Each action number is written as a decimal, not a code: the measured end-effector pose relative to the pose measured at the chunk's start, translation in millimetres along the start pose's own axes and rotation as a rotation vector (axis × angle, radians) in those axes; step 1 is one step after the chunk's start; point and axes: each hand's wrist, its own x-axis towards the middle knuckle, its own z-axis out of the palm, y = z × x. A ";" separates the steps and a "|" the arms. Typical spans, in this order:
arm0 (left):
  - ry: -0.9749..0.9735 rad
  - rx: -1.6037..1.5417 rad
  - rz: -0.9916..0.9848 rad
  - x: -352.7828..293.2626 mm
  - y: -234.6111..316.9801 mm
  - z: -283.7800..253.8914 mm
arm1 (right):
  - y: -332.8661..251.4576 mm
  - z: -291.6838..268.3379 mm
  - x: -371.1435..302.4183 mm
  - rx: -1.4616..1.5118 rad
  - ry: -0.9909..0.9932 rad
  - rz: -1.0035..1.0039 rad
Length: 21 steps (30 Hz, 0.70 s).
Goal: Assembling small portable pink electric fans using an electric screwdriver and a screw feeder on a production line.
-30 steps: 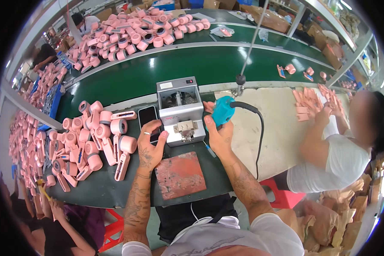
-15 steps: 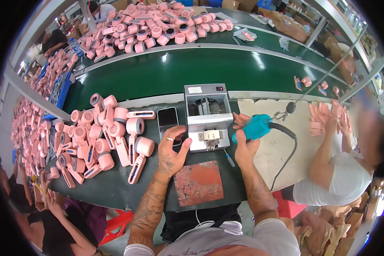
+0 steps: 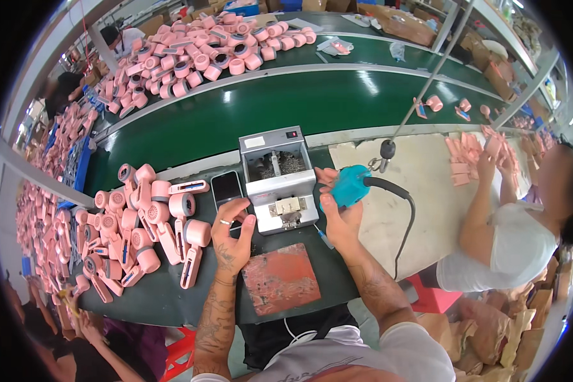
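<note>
My right hand [image 3: 344, 224] grips a teal electric screwdriver [image 3: 350, 186] with a black cord, its tip hidden behind the hand. It hangs near a black hook fitting [image 3: 386, 153] on a line from above. My left hand [image 3: 231, 239], a ring on one finger, has thumb and fingers apart and holds nothing. It hovers over the lower part of a black-screened phone [image 3: 227, 190], left of a grey screw feeder [image 3: 280, 184]. Many small screws lie in the feeder's bin. A small blue-handled screwdriver [image 3: 323, 237] lies at its right. A worn reddish square mat [image 3: 281, 280] lies closer to me.
Pink handheld fans [image 3: 148, 223] are heaped at the left, more on the far shelf [image 3: 216, 48]. A green conveyor belt [image 3: 261, 102] runs across behind the feeder. A cardboard sheet [image 3: 388, 197] covers the right side, where a co-worker [image 3: 496, 235] handles pink parts.
The whole view has swung, so the table scene sits further left and slightly tilted. The teal screwdriver stays in my right hand; my left hand remains beside the feeder.
</note>
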 end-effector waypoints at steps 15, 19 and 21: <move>-0.075 -0.295 -0.258 -10.9 -11.4 -1.0 | -3.2 3.1 -2.4 -0.015 0.054 0.003; -0.091 -0.251 -0.262 -9.7 -3.3 -1.9 | -6.5 2.9 -2.8 -0.080 0.048 0.029; -0.093 -0.249 -0.272 -9.9 -2.6 -1.4 | -6.6 3.0 -2.0 -0.059 0.051 0.020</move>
